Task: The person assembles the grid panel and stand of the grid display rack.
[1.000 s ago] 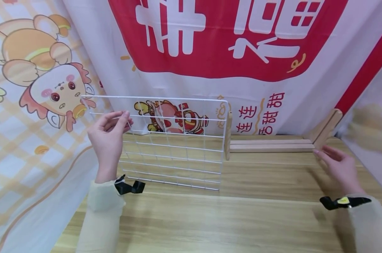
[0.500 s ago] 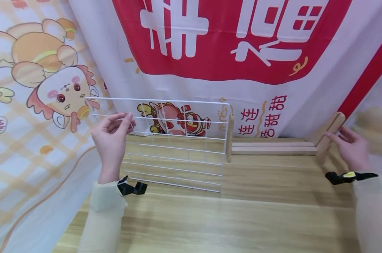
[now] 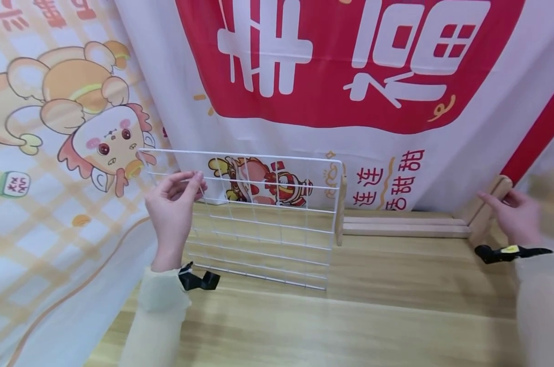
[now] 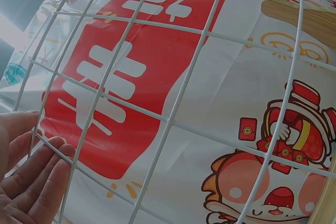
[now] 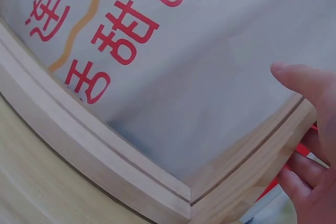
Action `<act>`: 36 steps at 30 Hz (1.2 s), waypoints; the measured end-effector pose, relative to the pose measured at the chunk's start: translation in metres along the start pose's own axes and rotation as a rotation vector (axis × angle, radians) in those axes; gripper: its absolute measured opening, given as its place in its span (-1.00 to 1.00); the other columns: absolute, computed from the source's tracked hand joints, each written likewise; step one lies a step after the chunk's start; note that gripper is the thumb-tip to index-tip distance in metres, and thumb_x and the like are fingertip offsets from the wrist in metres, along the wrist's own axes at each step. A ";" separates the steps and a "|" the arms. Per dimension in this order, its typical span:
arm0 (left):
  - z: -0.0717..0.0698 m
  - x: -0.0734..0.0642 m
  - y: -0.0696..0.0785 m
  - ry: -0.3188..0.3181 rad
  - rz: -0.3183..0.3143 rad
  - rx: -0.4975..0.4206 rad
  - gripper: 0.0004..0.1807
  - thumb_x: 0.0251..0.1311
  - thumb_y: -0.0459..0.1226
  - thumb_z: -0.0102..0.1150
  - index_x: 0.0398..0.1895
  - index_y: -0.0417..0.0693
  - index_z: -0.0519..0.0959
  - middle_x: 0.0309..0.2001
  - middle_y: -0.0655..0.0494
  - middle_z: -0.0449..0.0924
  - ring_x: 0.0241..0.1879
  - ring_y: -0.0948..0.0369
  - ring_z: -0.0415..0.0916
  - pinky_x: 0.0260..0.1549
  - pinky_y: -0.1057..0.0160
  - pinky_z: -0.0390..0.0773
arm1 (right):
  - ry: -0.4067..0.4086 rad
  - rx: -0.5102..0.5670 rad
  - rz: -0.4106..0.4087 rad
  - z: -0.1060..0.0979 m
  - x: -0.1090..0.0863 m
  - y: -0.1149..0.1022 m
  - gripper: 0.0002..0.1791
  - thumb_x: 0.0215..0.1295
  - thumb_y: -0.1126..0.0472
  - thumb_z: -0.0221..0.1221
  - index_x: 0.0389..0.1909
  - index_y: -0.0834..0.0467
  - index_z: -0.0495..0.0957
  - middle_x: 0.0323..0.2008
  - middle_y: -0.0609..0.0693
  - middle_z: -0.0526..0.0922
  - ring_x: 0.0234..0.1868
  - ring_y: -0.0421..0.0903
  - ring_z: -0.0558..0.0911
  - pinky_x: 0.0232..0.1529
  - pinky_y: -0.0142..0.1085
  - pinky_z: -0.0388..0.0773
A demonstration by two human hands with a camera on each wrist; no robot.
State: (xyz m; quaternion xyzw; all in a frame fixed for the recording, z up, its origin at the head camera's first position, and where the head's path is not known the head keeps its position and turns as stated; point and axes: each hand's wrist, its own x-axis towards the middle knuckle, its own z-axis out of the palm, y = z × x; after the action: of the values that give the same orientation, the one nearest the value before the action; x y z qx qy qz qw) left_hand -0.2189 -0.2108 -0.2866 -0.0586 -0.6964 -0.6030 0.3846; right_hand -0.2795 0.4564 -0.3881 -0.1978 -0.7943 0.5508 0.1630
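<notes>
Compared with a second ago, the right hand (image 3: pixel 520 216) sits higher, its fingers now wrapped round the right post of the frame (image 3: pixel 405 228). The left hand (image 3: pixel 172 206) pinches a wire of the grid (image 4: pixel 167 121), which stands at the frame's left end; whether the two touch is unclear. The frame lies along the back edge of the bench (image 3: pixel 396 290), before a printed cloth (image 3: pixel 478 148); the wood-grain top stretches toward the person
</notes>
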 end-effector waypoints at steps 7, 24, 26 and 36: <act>0.002 -0.004 -0.002 -0.004 -0.029 0.012 -0.70 0.24 -0.12 0.43 -0.14 -0.17 0.74 -0.27 -0.03 0.76 -0.32 0.13 0.72 -0.29 0.33 0.72 | -0.009 0.016 0.022 0.000 0.000 0.008 -0.04 0.20 -0.21 0.39 0.52 0.09 0.25 -0.11 -0.30 0.42 -0.14 -0.33 0.37 -0.36 -0.58 0.36; 0.004 -0.006 -0.003 -0.007 -0.018 0.044 -0.66 0.26 -0.06 0.40 -0.12 -0.15 0.73 -0.26 0.02 0.76 -0.31 0.15 0.72 -0.27 0.32 0.72 | -0.030 -0.123 -0.023 -0.003 -0.006 0.014 -0.41 0.20 -0.36 0.31 0.01 -0.04 0.45 -0.18 -0.11 0.38 -0.20 -0.12 0.30 -0.37 -0.32 0.33; 0.004 -0.005 -0.003 -0.007 -0.022 0.041 -0.66 0.26 -0.06 0.41 -0.12 -0.14 0.73 -0.26 0.01 0.76 -0.31 0.15 0.72 -0.27 0.33 0.71 | -0.057 -0.116 -0.041 -0.004 -0.006 0.014 -0.44 0.21 -0.33 0.33 0.04 -0.06 0.48 -0.19 -0.14 0.38 -0.19 -0.14 0.30 -0.38 -0.35 0.34; -0.001 0.001 -0.002 -0.010 -0.052 -0.001 -0.69 0.22 -0.12 0.45 -0.15 -0.18 0.74 -0.27 -0.03 0.76 -0.33 0.14 0.73 -0.28 0.32 0.72 | -0.322 -0.116 -0.133 -0.009 -0.011 0.004 -0.47 0.30 -0.12 0.37 0.24 -0.06 0.59 -0.27 -0.51 0.56 -0.25 -0.43 0.53 -0.32 -0.50 0.62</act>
State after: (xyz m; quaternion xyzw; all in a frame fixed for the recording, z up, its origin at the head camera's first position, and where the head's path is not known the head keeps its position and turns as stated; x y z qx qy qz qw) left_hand -0.2208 -0.2125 -0.2876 -0.0436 -0.6992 -0.6130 0.3653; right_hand -0.2648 0.4595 -0.3891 -0.0631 -0.8518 0.5168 0.0582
